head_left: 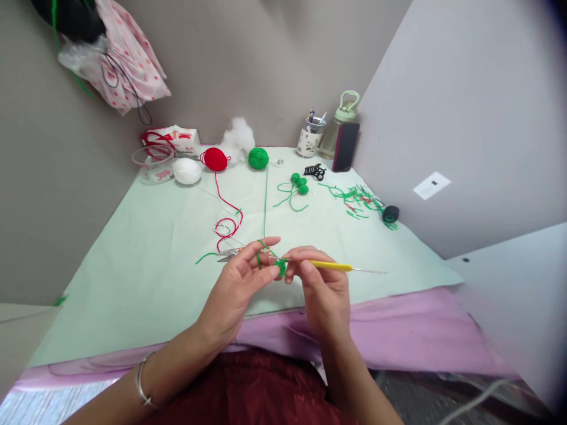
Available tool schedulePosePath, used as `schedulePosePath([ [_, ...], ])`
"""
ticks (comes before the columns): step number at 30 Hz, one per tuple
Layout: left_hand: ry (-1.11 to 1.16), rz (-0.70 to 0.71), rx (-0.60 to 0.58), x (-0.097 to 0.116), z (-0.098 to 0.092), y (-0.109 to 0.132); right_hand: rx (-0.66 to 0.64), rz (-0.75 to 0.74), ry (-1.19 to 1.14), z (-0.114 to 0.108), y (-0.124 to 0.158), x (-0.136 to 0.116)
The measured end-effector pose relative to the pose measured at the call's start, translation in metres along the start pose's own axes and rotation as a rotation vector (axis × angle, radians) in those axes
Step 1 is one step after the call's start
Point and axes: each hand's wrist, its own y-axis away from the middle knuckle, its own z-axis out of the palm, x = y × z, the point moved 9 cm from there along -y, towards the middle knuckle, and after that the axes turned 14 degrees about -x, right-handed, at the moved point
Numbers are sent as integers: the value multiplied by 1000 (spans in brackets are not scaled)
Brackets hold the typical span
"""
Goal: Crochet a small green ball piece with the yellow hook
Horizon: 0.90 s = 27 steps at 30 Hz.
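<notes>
My left hand (241,283) pinches a small green crochet piece (280,267) between thumb and fingers, with green yarn looped over its raised index finger. That strand runs back across the table to a green yarn ball (258,158). My right hand (323,283) grips the yellow handle of a crochet hook (332,265). The hook's left tip meets the green piece, and its other metal end points right. Just behind my left hand lie scissors (227,255), partly hidden by the fingers.
Behind are a red yarn ball (215,159), a white yarn ball (186,171), white stuffing (239,137) and a clear tub (153,168). Several green crocheted balls (302,189), a black claw clip (315,172), yarn scraps (357,198), a phone (346,147) and a bottle (330,137) stand or lie rightward.
</notes>
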Motion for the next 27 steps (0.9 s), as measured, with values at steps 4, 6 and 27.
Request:
schedulePosePath([
  [4,45,-35,-59,-4,7,0,-10,4,-6,-1,1,2],
  [6,57,-47,-68,-6,9,0,-12,32,-12,-2,0,7],
  [27,-48,-44,-68,1,-1,-6,-21,-7,-45,7,3,-8],
])
